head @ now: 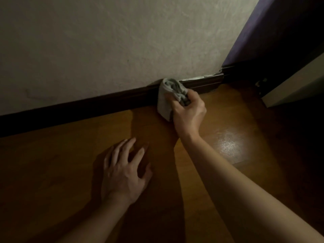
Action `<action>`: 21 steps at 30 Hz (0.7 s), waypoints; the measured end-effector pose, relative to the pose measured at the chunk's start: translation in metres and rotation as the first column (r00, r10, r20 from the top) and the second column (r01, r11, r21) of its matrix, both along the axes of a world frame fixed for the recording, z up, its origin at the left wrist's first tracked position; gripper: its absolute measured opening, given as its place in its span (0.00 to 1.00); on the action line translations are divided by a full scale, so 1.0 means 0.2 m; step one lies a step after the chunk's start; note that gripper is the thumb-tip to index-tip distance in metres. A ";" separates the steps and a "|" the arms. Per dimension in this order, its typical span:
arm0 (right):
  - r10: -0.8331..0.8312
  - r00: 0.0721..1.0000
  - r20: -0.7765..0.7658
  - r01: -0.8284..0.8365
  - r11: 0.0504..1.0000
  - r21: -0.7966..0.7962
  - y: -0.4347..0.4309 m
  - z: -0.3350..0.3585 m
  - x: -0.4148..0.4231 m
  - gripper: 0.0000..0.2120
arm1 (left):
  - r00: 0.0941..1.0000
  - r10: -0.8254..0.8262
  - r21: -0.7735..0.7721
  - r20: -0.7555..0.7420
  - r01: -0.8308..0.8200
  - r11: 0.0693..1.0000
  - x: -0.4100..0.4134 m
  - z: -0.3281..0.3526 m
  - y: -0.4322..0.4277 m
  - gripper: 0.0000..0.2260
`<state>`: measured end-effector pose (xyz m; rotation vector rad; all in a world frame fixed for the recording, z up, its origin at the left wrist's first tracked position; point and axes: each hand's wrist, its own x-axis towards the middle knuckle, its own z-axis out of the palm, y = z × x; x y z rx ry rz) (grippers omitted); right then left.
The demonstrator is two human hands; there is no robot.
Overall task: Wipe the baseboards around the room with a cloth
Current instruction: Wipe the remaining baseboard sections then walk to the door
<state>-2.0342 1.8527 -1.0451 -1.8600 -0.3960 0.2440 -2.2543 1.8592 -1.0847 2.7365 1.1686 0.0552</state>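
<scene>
Right hand (188,111) gripping cloth (168,95), baseboard (105,104)

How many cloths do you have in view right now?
1. A grey cloth, gripped by the right hand, pressed against the dark baseboard near the corner. The left hand rests on the floor, holding none. Another could lie outside the frame.

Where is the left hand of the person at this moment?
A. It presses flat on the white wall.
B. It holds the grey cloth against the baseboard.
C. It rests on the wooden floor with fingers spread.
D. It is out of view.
C: the left hand lies with fingers spread on the wooden floor, while the right hand grips the cloth.
</scene>
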 end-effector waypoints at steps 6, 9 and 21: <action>-0.083 0.996 -0.027 0.083 0.997 -0.001 -0.10 0.00 0.21 0.15 | 1.000 0.022 -0.039 -0.008 -0.022 0.999 0.01 0.01 -0.01 0.26; -0.156 0.988 -0.018 0.156 0.988 0.013 -0.16 0.00 0.34 0.18 | 0.999 0.035 -0.057 -0.026 -0.036 0.998 0.01 0.02 -0.01 0.27; -0.381 0.919 -0.099 0.389 0.918 0.081 -0.26 0.01 0.55 0.07 | 1.000 0.023 -0.036 -0.016 -0.023 0.999 0.02 0.03 -0.02 0.27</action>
